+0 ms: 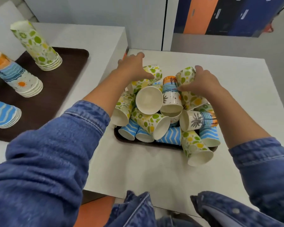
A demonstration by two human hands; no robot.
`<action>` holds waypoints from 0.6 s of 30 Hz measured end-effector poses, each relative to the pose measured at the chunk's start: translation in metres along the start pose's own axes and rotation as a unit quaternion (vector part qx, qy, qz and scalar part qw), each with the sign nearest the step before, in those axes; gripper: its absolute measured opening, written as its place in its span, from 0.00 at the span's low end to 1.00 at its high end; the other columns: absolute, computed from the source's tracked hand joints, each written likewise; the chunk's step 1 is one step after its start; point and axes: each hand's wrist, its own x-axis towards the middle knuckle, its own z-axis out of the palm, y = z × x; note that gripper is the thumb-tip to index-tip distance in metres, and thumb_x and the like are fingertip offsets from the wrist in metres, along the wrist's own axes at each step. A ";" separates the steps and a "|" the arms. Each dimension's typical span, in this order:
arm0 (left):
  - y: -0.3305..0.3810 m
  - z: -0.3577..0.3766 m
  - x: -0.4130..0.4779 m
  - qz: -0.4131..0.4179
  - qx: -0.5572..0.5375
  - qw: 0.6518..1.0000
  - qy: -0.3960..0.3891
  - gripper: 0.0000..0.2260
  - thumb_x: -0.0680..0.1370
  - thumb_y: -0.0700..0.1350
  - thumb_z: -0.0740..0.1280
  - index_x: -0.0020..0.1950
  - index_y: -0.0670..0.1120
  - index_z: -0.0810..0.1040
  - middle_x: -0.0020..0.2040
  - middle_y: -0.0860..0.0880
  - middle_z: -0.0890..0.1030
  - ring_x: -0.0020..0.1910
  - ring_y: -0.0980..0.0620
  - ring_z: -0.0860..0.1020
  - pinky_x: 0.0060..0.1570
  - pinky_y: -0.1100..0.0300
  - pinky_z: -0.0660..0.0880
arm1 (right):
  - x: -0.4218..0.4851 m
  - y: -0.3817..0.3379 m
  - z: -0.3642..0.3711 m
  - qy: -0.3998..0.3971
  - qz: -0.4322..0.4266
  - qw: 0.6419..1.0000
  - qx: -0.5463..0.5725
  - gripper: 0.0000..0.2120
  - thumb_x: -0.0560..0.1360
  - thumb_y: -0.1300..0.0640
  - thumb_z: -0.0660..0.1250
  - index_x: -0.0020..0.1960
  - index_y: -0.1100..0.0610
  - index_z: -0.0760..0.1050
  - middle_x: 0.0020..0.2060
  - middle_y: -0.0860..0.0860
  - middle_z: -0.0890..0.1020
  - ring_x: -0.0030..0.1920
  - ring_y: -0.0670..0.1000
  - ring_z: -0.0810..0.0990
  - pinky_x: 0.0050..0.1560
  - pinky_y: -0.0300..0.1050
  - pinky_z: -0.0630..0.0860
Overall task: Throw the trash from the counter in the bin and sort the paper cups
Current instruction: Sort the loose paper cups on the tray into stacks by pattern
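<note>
The near cup [197,149] is hanging over the small tray's [116,132] near edge, so a bump could be sending it rolling across the counter [154,169]. Pulling from the top could be making the whole pile [154,112] tumble. Both arms are reaching forward. The right hand [202,82] is curling round the right cup [185,76]. The left hand [133,68] is spreading over the left cup [152,74]; I cannot tell if it is gripping. Far left, sorted stacks [38,46] are standing on the big tray [59,82].
</note>
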 end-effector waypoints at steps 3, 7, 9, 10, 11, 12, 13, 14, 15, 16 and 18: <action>0.005 0.010 0.013 -0.017 0.028 0.999 -0.040 0.43 0.67 0.65 0.71 0.75 0.48 0.58 0.71 0.43 0.68 0.68 0.40 0.67 0.63 0.46 0.65 | 0.000 0.006 0.001 0.002 -0.016 1.000 0.012 0.46 0.66 0.40 0.74 0.74 0.56 0.56 0.66 0.58 0.71 0.64 0.60 0.71 0.57 0.52 0.71; 0.009 0.019 0.026 -0.036 0.061 0.996 -0.062 0.45 0.65 0.66 0.71 0.74 0.48 0.58 0.71 0.44 0.69 0.68 0.39 0.67 0.64 0.45 0.64 | -0.001 0.012 -0.016 0.028 -0.031 0.998 0.055 0.43 0.66 0.39 0.72 0.74 0.53 0.58 0.64 0.56 0.73 0.60 0.58 0.74 0.51 0.50 0.72; 0.011 0.021 0.030 -0.048 0.064 0.994 -0.073 0.45 0.65 0.66 0.72 0.74 0.48 0.59 0.70 0.44 0.69 0.68 0.40 0.68 0.64 0.45 0.64 | -0.002 0.012 -0.035 0.051 -0.042 0.989 0.128 0.40 0.65 0.40 0.73 0.72 0.51 0.61 0.61 0.54 0.75 0.56 0.56 0.76 0.50 0.50 0.75; 0.011 0.022 0.032 -0.053 0.064 0.994 -0.076 0.45 0.65 0.66 0.72 0.74 0.48 0.59 0.70 0.44 0.70 0.68 0.40 0.68 0.63 0.45 0.64 | -0.002 0.012 -0.045 0.062 -0.049 0.981 0.175 0.39 0.65 0.41 0.73 0.71 0.50 0.63 0.59 0.52 0.76 0.54 0.55 0.77 0.50 0.52 0.77; 0.012 0.023 0.033 -0.057 0.064 0.993 -0.077 0.44 0.65 0.66 0.72 0.73 0.47 0.60 0.70 0.44 0.70 0.67 0.40 0.69 0.63 0.46 0.65 | -0.002 0.011 -0.056 0.071 -0.054 0.971 0.221 0.38 0.65 0.42 0.73 0.70 0.49 0.63 0.57 0.49 0.76 0.54 0.53 0.77 0.51 0.53 0.78; 0.013 0.024 0.034 -0.060 0.065 0.993 -0.076 0.44 0.65 0.66 0.72 0.73 0.47 0.60 0.69 0.44 0.71 0.67 0.40 0.69 0.62 0.46 0.65 | -0.001 0.010 -0.066 0.079 -0.060 0.960 0.262 0.37 0.65 0.43 0.73 0.70 0.49 0.63 0.56 0.47 0.76 0.53 0.52 0.78 0.50 0.53 0.79; 0.013 0.025 0.035 -0.063 0.067 0.993 -0.073 0.44 0.65 0.65 0.73 0.73 0.47 0.61 0.69 0.44 0.71 0.66 0.40 0.70 0.61 0.46 0.66 | 0.000 0.011 -0.076 0.087 -0.065 0.949 0.297 0.36 0.66 0.45 0.73 0.70 0.48 0.62 0.54 0.45 0.76 0.52 0.51 0.78 0.48 0.51 0.79; 0.014 0.025 0.036 -0.066 0.070 0.993 -0.071 0.43 0.65 0.65 0.73 0.72 0.47 0.61 0.68 0.44 0.71 0.66 0.40 0.70 0.61 0.47 0.66 | 0.001 0.011 -0.084 0.096 -0.071 0.940 0.321 0.35 0.66 0.47 0.73 0.69 0.48 0.62 0.52 0.43 0.75 0.52 0.49 0.78 0.47 0.48 0.79; 0.015 0.026 0.036 -0.069 0.072 0.993 -0.069 0.43 0.65 0.64 0.73 0.72 0.47 0.62 0.68 0.44 0.72 0.66 0.40 0.70 0.60 0.47 0.66 | 0.003 0.014 -0.090 0.105 -0.078 0.934 0.332 0.35 0.67 0.49 0.73 0.69 0.48 0.62 0.51 0.42 0.75 0.52 0.48 0.78 0.48 0.47 0.79; 0.016 0.026 0.036 -0.070 0.075 0.992 -0.070 0.43 0.64 0.64 0.74 0.72 0.47 0.62 0.68 0.44 0.72 0.65 0.40 0.71 0.60 0.48 0.66 | 0.004 0.018 -0.093 0.111 -0.083 0.933 0.333 0.35 0.67 0.50 0.73 0.69 0.49 0.61 0.52 0.43 0.75 0.53 0.48 0.78 0.50 0.48 0.79; 0.018 0.026 0.036 -0.071 0.084 0.991 -0.073 0.41 0.65 0.63 0.74 0.70 0.46 0.64 0.66 0.44 0.73 0.64 0.40 0.72 0.60 0.48 0.67 | 0.006 0.030 -0.092 0.112 -0.081 0.935 0.327 0.36 0.66 0.53 0.74 0.69 0.49 0.61 0.51 0.42 0.74 0.55 0.49 0.77 0.53 0.50 0.78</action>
